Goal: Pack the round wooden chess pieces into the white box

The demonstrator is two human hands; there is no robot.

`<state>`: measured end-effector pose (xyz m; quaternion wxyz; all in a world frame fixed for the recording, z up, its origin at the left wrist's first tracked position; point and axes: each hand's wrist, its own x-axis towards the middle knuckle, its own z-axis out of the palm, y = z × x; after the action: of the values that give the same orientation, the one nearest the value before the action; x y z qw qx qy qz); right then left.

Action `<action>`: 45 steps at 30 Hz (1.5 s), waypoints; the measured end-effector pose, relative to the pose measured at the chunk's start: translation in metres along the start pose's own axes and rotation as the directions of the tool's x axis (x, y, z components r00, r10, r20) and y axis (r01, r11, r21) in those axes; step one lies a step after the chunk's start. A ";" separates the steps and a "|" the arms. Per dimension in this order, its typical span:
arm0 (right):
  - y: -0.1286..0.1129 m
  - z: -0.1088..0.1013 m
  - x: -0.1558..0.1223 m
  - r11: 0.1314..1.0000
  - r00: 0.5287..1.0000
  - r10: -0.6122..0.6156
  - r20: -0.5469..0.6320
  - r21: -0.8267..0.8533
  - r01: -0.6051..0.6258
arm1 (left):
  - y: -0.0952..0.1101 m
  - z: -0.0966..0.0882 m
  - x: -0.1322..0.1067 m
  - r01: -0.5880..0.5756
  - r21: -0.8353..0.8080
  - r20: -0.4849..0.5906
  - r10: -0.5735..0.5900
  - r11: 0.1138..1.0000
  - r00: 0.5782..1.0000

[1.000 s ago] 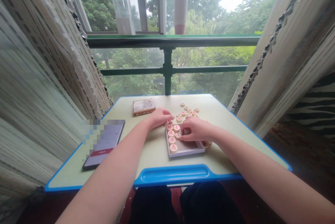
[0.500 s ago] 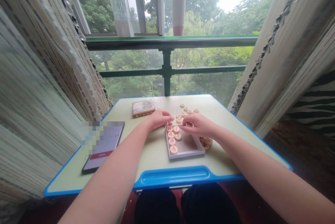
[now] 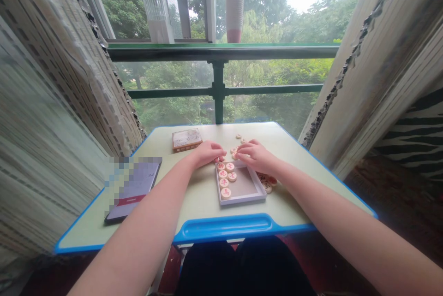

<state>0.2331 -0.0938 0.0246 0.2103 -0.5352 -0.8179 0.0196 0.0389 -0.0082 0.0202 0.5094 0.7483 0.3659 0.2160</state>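
A shallow white box tray [image 3: 247, 200] lies on the table with several round Chinese chess pieces [image 3: 223, 183] in two columns at its left side, red characters facing up. At the tray's far left corner, my left hand [image 3: 209, 153] has its fingers curled around a chess piece that is mostly hidden. My right hand [image 3: 255, 155] is above the tray's far edge, fingers stretched apart over loose pieces [image 3: 235, 150] behind the tray. Its fingertips touch or nearly touch one of them. More pieces [image 3: 268, 183] sit against the tray's right side, partly covered by my right forearm.
A patterned box [image 3: 187, 140] is at the back left of the table [image 3: 197, 199]. A phone [image 3: 136, 194] lies to the left, beside my left forearm. The blue front rim has a molded groove [image 3: 226, 227]. Curtains flank both sides; a green railing [image 3: 218, 52] stands behind.
My right hand has moved from inside the tray's far edge to the loose pieces behind it, its fingers spreading. The left hand stays at the corner. The view has shifted slightly.
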 end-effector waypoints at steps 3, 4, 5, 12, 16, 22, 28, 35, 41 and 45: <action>0.001 -0.001 0.000 0.999 0.999 0.047 -0.016 -0.010 -0.047 | -0.001 -0.001 0.001 -0.006 0.019 -0.001 0.006 1.000 1.000; 0.001 -0.002 0.000 0.998 0.998 0.055 -0.020 -0.013 -0.056 | -0.001 -0.001 0.000 -0.006 0.022 -0.002 0.006 1.000 1.000; 0.001 -0.002 -0.001 0.998 0.998 0.059 -0.023 -0.015 -0.059 | 0.000 -0.001 0.000 -0.004 0.024 -0.002 0.004 1.000 1.000; 0.000 -0.003 -0.002 0.997 0.997 0.074 0.015 0.007 -0.074 | 0.004 0.000 -0.002 0.011 0.000 -0.008 -0.011 1.000 1.000; 0.001 -0.002 -0.003 0.997 0.997 0.077 0.032 0.014 -0.077 | 0.003 0.000 -0.002 0.010 0.015 -0.022 -0.010 1.000 1.000; 0.001 -0.001 -0.002 0.993 0.993 0.114 0.014 -0.012 -0.113 | 0.002 0.000 0.000 -0.007 0.036 -0.011 0.007 0.999 1.000; 0.013 0.000 0.003 0.963 0.937 0.263 -0.228 0.002 -0.270 | 0.003 0.001 -0.001 0.010 0.036 -0.027 -0.009 0.999 1.000; 0.030 -0.011 0.001 0.872 0.857 0.475 -0.197 -0.023 -0.489 | 0.004 0.001 -0.001 0.021 0.002 -0.023 -0.021 1.000 1.000; 0.038 -0.015 -0.002 0.740 0.754 0.646 -0.120 -0.146 -0.657 | 0.003 0.000 -0.002 -0.002 0.032 -0.029 0.003 0.999 1.000; 0.041 -0.019 -0.003 0.703 0.718 0.695 -0.032 -0.180 -0.688 | 0.003 0.002 -0.002 -0.004 0.039 -0.038 0.006 0.999 0.999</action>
<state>0.2770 -0.0829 0.0305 0.1232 -0.8190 -0.5595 0.0336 0.0396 -0.0118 0.0229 0.4872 0.7547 0.3778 0.2244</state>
